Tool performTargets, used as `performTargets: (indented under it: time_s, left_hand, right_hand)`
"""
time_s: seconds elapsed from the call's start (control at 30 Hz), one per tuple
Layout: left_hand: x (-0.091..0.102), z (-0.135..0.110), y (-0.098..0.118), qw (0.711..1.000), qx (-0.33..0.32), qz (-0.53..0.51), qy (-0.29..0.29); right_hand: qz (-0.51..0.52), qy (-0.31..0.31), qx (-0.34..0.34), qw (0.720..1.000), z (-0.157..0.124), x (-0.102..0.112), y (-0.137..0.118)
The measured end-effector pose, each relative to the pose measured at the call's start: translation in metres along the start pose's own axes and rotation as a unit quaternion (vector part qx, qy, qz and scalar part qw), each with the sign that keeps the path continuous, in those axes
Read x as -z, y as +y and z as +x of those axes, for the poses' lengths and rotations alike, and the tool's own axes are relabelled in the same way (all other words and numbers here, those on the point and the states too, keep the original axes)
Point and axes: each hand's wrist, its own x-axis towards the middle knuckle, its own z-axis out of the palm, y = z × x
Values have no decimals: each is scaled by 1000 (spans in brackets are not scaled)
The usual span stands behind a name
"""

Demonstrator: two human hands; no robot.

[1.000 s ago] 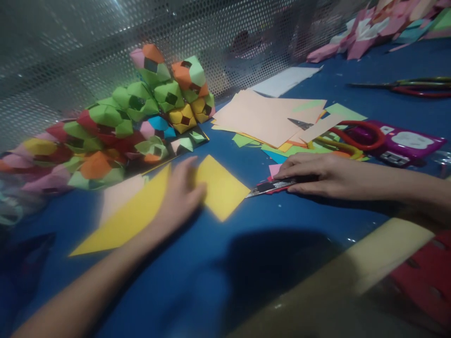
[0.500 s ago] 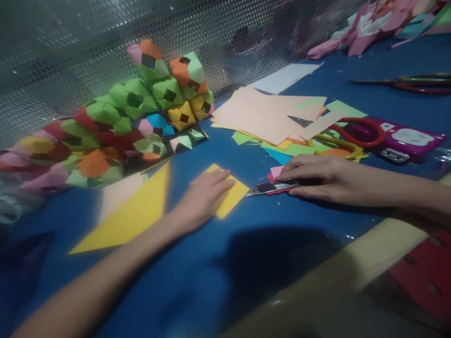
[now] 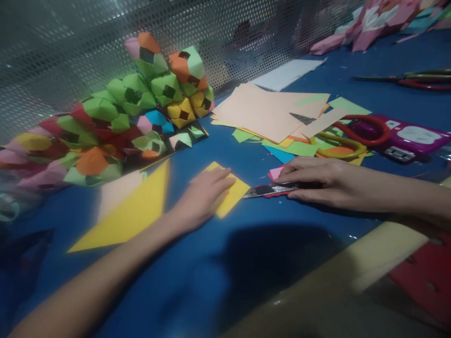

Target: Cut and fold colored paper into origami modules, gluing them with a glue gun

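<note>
My left hand (image 3: 206, 195) lies flat with fingers stretched over a small folded yellow paper (image 3: 234, 192), pressing it to the blue table. My right hand (image 3: 313, 180) is closed on a box cutter (image 3: 271, 189) with a red and dark body. Its blade points left and its tip meets the paper's right corner. A pink paper scrap (image 3: 275, 172) shows beside the right fingertips. Left of my left wrist lies a larger yellow paper triangle (image 3: 134, 213), partly over a pale pink sheet (image 3: 118, 195).
Folded-paper modules (image 3: 134, 94) in many colours are piled at the back left by a perforated metal panel (image 3: 225, 42). Pale sheets (image 3: 268, 110), red and yellow-handled scissors (image 3: 364, 134) and a purple case (image 3: 410, 138) lie right. Another pair of scissors (image 3: 405, 80) is farther back.
The cutter's tip has shifted slightly left along the yellow paper's corner. My left hand has stayed on the paper. The view has moved a little.
</note>
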Motion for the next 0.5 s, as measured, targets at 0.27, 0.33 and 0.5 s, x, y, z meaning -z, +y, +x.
performTargets:
  time_s: [0.27,0.33,0.5]
  left_hand:
    - [-1,1,1,1000,-2,1,7]
    - [0,1,1,1000,1,1,4]
    - [0,1,2,1000,6,3,1]
  right_hand:
    - [-16,8,-4,1000,-3,-4,-5]
    - [-12,3,-8,1000,-2,-4,-8]
    - [-7,0,-13,1000,-1,-5,-14]
